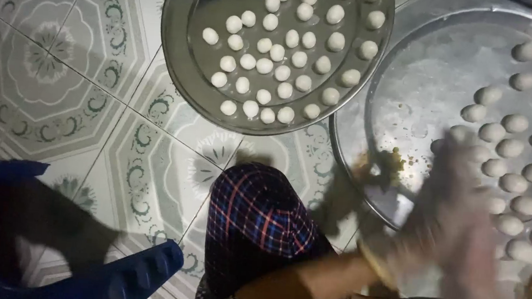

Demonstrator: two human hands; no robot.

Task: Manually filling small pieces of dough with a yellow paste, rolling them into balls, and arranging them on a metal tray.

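Both my hands are blurred by motion at the lower right, above the near edge of a large round metal tray [411, 72]. My left hand [429, 210] extends from a bare forearm and meets my right hand [483, 280], which wears a thin clear glove. The palms seem pressed together; whatever lies between them is hidden. Several pale dough balls [513, 147] sit in rows on the tray's right half. Yellowish crumbs [398, 158] lie on the tray next to my left hand.
A second round metal tray [182, 48] at the top centre holds several small white dough balls [273, 52]. A knee in dark plaid cloth [254, 218] is at bottom centre. A blue plastic stool [123, 277] stands at lower left on the patterned tile floor [63, 70].
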